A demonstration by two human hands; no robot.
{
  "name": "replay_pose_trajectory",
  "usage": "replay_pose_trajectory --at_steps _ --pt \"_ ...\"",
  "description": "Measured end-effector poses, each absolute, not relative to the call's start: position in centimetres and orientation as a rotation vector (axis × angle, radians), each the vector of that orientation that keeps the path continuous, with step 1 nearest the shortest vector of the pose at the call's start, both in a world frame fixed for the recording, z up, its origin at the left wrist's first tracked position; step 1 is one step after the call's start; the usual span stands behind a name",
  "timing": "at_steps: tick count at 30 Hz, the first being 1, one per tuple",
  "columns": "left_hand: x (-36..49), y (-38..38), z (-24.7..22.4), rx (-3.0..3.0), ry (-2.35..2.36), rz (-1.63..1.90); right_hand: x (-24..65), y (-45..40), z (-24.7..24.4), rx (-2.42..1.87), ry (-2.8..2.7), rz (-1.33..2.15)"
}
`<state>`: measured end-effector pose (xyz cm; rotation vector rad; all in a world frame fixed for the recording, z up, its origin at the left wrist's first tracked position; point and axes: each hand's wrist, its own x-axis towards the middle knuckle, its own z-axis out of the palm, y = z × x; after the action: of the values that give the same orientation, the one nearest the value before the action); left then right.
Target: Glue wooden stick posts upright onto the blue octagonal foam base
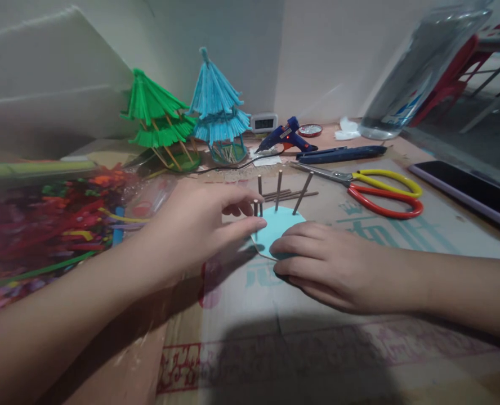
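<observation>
A light blue polygon-shaped base point(281, 222) lies on the work surface with several thin brown sticks point(278, 191) standing up from it. Thumb and fingers of my left hand point(199, 219) pinch one upright brown stick point(255, 207) at the base's left edge. My right hand point(334, 261) grips the near right edge of the base, its fingertips on the blue top and at the rim; its thumb is hidden. Loose brown sticks point(304, 194) lie flat just behind the base.
Green point(157, 107) and blue point(216, 95) tiered pavilion models stand behind. A glue gun point(286, 135), small digital clock point(264, 122), dark blue tool point(340, 153), scissors point(385, 194), phone point(473, 188) and bottle point(419, 73) are around. Bagged colourful pipe cleaners point(64, 236) lie left.
</observation>
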<state>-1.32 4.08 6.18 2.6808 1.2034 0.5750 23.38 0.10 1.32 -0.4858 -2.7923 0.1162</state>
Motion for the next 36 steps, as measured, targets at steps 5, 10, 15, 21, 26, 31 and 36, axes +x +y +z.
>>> replay_pose_trajectory --at_steps 5,10,15,21,26,31,36 --pt "-2.0 3.0 8.2 2.635 1.28 0.796 23.4 0.1 1.4 -0.478 -2.786 0.095" --pt "-2.1 3.5 8.7 2.593 1.346 0.808 23.5 0.1 1.2 -0.475 -2.783 0.074" --pt "-2.4 6.3 5.7 2.583 1.293 0.545 23.6 0.1 0.9 -0.491 -2.762 0.004" --pt "-1.6 8.2 1.2 2.475 1.146 0.627 23.9 0.3 0.6 -0.518 -2.734 -0.013" --pt "-1.2 8.5 -0.6 2.309 1.072 0.723 24.0 0.5 0.4 -0.589 -2.737 0.012" --pt "-1.2 8.1 -0.8 2.28 1.014 0.819 24.2 0.5 1.1 -0.586 -2.796 -0.049" --pt "-1.0 8.0 -0.2 2.493 0.923 0.707 24.7 0.2 2.4 -0.782 -2.866 -0.083"
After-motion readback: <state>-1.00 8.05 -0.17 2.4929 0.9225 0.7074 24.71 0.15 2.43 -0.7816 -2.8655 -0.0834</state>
